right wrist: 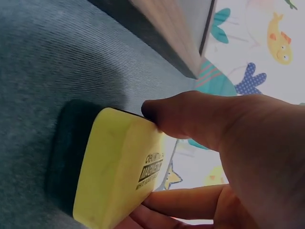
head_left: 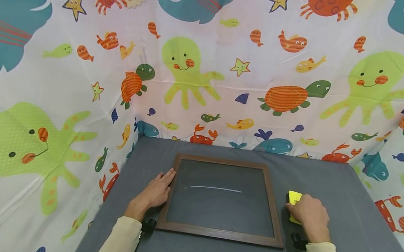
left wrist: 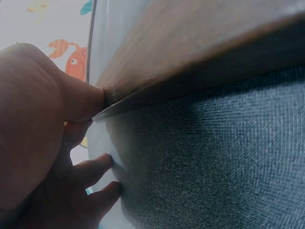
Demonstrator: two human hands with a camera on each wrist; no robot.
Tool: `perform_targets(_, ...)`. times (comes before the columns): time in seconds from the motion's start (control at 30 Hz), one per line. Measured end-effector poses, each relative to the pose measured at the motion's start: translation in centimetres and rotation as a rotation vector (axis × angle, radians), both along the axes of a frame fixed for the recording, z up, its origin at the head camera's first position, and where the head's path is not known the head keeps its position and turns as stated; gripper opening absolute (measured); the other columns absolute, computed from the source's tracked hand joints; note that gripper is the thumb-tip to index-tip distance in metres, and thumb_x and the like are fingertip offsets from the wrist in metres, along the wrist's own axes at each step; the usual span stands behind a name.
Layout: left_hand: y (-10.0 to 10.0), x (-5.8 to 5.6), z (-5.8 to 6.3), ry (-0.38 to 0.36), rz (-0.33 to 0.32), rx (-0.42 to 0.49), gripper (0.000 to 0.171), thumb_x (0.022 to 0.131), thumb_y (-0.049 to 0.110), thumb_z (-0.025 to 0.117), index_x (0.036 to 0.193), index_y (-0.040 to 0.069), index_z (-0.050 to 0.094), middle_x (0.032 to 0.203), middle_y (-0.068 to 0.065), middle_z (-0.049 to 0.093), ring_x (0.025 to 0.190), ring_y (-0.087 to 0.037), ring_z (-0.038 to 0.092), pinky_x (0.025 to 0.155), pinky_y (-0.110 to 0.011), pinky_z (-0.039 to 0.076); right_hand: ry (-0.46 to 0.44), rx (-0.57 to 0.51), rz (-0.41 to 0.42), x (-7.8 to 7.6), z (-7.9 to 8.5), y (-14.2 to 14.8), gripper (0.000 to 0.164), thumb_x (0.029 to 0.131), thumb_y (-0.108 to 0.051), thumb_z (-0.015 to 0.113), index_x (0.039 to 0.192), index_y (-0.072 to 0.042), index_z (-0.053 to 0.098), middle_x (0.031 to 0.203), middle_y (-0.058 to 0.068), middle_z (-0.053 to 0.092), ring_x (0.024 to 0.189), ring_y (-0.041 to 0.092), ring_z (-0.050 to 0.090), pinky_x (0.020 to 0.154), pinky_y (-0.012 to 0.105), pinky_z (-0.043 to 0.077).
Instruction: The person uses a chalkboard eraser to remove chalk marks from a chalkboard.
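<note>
I see printed cloth (head_left: 240, 52) behind woven fabric (head_left: 322, 178). Left hand (head_left: 154, 192), fingers extended, touches wooden frame (head_left: 217, 234); right hand (head_left: 311, 214) grips eraser (right wrist: 116, 164).

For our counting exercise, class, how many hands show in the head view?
2: the left hand touches the left edge of the framed board; the right hand holds the yellow eraser.

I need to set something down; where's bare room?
The grey surface is bare right of the right hand, and between the framed board and printed curtain. Crowded: the board's left edge, touched by the left hand, and around the gripped yellow eraser.
</note>
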State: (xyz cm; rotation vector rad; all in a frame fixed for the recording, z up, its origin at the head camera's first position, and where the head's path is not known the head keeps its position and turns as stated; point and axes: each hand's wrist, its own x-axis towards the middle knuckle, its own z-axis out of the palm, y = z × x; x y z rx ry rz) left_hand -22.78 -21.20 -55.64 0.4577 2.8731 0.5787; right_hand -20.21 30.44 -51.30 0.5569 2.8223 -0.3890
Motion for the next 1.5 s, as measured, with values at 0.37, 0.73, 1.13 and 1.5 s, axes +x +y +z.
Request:
perform_targets(0.37, 0.0, -0.1, 0.0, -0.012, 0.004, -0.005, 0.063, 0.104, 0.013, 0.051, 0.161, 0.013, 0.024, 0.169, -0.002, 0.016, 0.151, -0.045, 0.02, 0.118, -0.065, 0.022, 0.086, -0.004, 0.06, -0.5, 4.2, -1.6, 0.076, 0.085, -0.057, 0.067, 0.108, 0.014, 0.054, 0.079, 0.021, 0.055, 0.068, 0.033, 0.054, 0.051, 0.037, 0.045)
perform_targets(0.73, -0.1, -0.1, 0.1, -0.017, 0.012, -0.034, 0.062, 0.105, 0.015, 0.05, 0.161, 0.015, 0.024, 0.169, 0.0, 0.016, 0.152, -0.044, 0.02, 0.118, -0.064, 0.023, 0.141, -0.018, 0.159, -1.2, 5.3, -5.9, 0.075, 0.084, -0.06, 0.068, 0.105, 0.011, 0.058, 0.079, 0.018, 0.057, 0.068, 0.031, 0.055, 0.053, 0.038, 0.047)
perform_targets(1.13, 0.1, -0.2, 0.2, -0.03, 0.007, -0.031, 0.062, 0.105, 0.015, 0.05, 0.161, 0.015, 0.024, 0.169, 0.0, 0.016, 0.152, -0.044, 0.02, 0.12, -0.062, 0.023, 0.111, -0.044, 0.222, -2.5, 2.8, -11.5, 0.07, 0.083, -0.055, 0.073, 0.106, 0.01, 0.06, 0.08, 0.015, 0.059, 0.067, 0.029, 0.056, 0.055, 0.038, 0.049)
perform_targets(1.5, 0.0, -0.2, 0.4, -0.039, 0.02, -0.01, 0.063, 0.104, 0.014, 0.05, 0.161, 0.015, 0.024, 0.169, 0.001, 0.015, 0.152, -0.043, 0.019, 0.119, -0.063, 0.022, 0.12, -0.005, 0.226, -3.1, 1.5, -13.6, 0.068, 0.081, -0.053, 0.076, 0.107, 0.008, 0.061, 0.08, 0.016, 0.058, 0.067, 0.03, 0.056, 0.052, 0.039, 0.049)
